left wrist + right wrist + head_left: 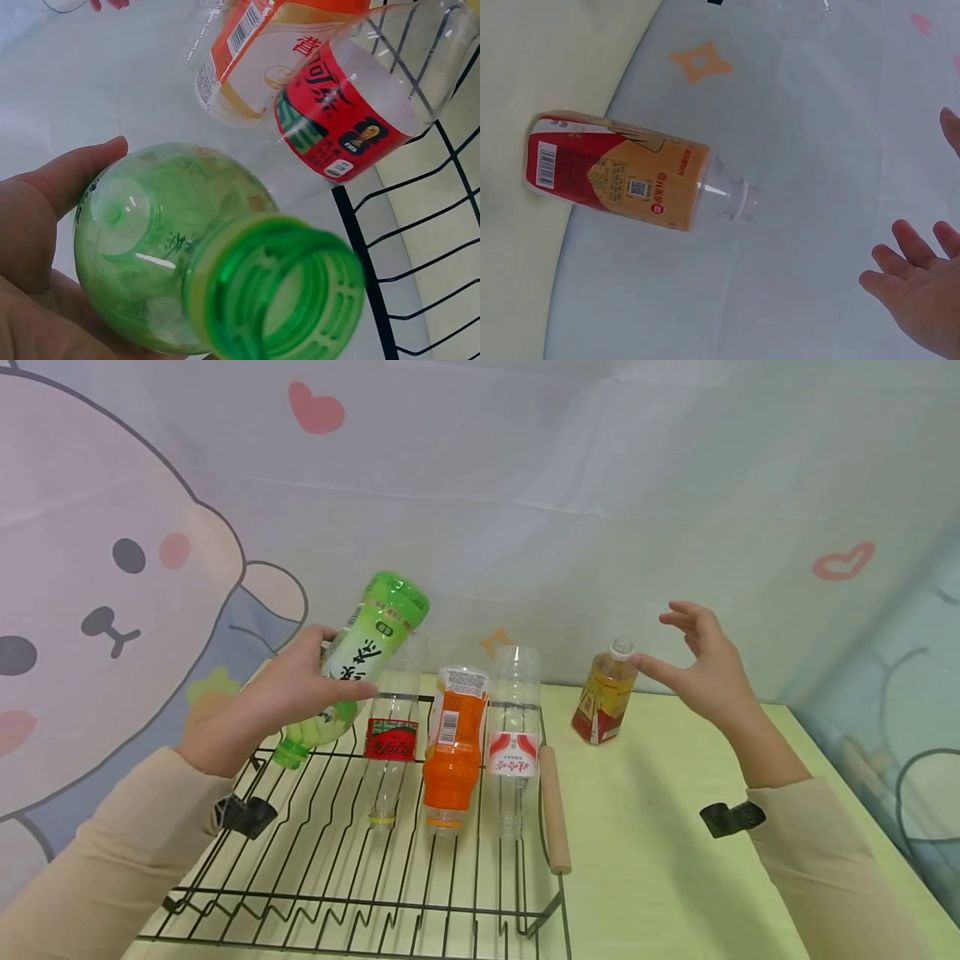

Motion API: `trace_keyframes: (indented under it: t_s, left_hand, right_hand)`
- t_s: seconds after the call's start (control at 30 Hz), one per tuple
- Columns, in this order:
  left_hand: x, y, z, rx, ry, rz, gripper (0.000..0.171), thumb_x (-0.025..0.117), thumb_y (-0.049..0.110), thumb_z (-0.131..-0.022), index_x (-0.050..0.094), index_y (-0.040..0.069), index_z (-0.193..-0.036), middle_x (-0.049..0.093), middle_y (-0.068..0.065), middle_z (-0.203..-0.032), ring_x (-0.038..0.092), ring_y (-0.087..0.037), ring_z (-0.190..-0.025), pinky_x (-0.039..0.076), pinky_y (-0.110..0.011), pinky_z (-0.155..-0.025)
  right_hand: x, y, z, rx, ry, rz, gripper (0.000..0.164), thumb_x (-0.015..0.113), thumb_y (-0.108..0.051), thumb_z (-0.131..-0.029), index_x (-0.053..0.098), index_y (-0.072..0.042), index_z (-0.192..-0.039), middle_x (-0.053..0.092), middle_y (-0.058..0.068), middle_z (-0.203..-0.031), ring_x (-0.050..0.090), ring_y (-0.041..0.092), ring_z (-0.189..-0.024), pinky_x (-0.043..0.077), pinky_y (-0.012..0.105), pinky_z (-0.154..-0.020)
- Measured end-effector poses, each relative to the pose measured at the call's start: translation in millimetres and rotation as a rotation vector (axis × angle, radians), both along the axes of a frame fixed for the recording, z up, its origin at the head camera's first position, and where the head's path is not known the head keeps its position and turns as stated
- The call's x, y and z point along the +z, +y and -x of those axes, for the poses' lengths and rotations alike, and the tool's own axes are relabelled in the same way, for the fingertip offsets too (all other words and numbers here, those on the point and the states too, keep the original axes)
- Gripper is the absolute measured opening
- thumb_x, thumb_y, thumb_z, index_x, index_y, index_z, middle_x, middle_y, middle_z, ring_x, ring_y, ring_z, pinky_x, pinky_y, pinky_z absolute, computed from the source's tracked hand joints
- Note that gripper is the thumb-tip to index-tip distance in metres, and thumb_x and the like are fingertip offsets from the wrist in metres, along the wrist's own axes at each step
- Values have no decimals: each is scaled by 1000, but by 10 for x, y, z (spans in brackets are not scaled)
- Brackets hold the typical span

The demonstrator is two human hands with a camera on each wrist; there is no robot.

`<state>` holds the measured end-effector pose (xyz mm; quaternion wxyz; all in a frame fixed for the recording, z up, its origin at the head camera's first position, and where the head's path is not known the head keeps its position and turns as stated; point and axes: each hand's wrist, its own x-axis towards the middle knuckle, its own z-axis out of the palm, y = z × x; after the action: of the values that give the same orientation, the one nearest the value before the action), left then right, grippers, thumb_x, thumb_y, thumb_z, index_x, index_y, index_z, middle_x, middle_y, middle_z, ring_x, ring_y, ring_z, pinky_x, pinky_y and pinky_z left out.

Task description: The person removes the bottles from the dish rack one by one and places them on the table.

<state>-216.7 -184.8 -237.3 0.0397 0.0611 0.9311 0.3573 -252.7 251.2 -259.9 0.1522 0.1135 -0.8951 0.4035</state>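
My left hand [281,689] grips a green plastic bottle [386,614], tilted bottom-up over the left part of a black wire rack [352,903]. In the left wrist view, the bottle's green threaded mouth [300,292] faces the camera. On the rack, neck down, lean a clear bottle with a red label [392,739], an orange-wrapped bottle [457,718] and a clear bottle with a red-and-white label [513,753]. My right hand [705,672] is raised with fingers spread beside an upright, capless bottle with a red-and-yellow label [603,697]; the right wrist view shows them apart.
A wooden handle [555,810] lies along the rack's right side. The rack stands on a pale green table [645,877]. Behind it hangs a light cloth backdrop [525,510] printed with a cartoon bear and hearts.
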Motion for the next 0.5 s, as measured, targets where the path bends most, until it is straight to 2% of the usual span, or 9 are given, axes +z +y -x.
trace_keyframes:
  t_s: [0.2,0.5]
  left_hand:
    - [101,93,-18,-18,-28,29,85,71,34,-86,20,1,-145,49,-23,-121,59,-31,-92,51,-32,-67]
    - [164,221,-14,-65,-39,80,84,73,34,-84,23,3,-144,52,-21,-116,58,-30,-91,50,-31,-68]
  right_hand:
    - [118,-114,-103,47,-13,-40,85,74,-33,-85,23,-14,-150,40,13,-146,23,35,-144,23,55,-114]
    - [246,-272,-229,106,15,-88,82,78,-32,-82,31,-14,-146,45,8,-143,27,33,-143,25,56,-112]
